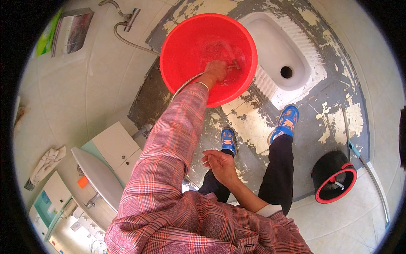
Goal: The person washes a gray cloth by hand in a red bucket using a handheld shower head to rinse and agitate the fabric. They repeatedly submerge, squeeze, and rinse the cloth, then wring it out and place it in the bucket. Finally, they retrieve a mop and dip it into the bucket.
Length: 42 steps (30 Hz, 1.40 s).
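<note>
My left hand reaches down inside a large red plastic basin. Its fingers are wrapped round a metal handheld sprayer, whose head points into the basin. Splashing water shows around the sprayer. A flexible metal hose runs from that hand over the near left rim. In front of my body, above my legs, my right hand hangs with loosely bent fingers. Nothing shows in it, and it is apart from the basin.
A white squat toilet is set in the worn floor, right of the basin. A black bucket with a red rim and a mop pole stand at the right wall. To the left are a washbasin, a cabinet and a wall tap.
</note>
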Tool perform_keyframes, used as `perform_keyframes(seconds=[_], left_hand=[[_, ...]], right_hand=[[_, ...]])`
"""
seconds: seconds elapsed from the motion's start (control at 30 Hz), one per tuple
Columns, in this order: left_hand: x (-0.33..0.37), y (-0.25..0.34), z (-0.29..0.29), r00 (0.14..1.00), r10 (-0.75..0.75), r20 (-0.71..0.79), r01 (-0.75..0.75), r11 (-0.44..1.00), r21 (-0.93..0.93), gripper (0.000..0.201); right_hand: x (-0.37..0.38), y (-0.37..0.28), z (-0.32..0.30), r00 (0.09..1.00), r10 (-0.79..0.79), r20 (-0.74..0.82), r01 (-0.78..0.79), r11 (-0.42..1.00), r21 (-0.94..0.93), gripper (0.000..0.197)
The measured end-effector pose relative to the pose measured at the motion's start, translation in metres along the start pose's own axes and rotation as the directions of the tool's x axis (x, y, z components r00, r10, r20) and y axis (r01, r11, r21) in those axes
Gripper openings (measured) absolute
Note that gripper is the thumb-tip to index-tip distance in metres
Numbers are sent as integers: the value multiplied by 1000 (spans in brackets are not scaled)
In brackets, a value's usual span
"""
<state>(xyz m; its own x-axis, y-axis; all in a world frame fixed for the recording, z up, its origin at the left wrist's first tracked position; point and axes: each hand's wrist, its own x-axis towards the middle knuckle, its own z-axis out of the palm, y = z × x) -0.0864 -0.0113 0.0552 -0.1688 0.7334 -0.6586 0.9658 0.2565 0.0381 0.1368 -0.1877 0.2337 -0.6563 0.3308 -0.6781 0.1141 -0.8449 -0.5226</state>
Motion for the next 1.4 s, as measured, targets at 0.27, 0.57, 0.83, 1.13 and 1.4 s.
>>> perform_keyframes(seconds=[0.27, 0.57, 0.83, 1.13, 1.4], left_hand=[[-10, 2, 1, 999, 47, 6, -47, 999, 27, 25], [-9, 0, 5, 1000, 25, 3, -25, 998, 55, 25], [-6, -3, 10, 999, 47, -23, -46, 998, 43, 26], [-7, 0, 6, 999, 0, 33, -2, 999, 54, 26], [-8, 2, 3, 999, 1, 45, -3, 999, 41, 26]], right_hand=[[1, 0, 2, 999, -25, -29, 26, 999, 42, 19], [2, 1, 0, 1000, -6, 7, 6, 999, 33, 20], [3, 4, 1, 1000, 0, 2, -1, 1000, 28, 20], [0, 3, 1, 1000, -2, 11, 1, 999, 42, 21], [-2, 3, 2, 1000, -19, -20, 20, 998, 58, 19]])
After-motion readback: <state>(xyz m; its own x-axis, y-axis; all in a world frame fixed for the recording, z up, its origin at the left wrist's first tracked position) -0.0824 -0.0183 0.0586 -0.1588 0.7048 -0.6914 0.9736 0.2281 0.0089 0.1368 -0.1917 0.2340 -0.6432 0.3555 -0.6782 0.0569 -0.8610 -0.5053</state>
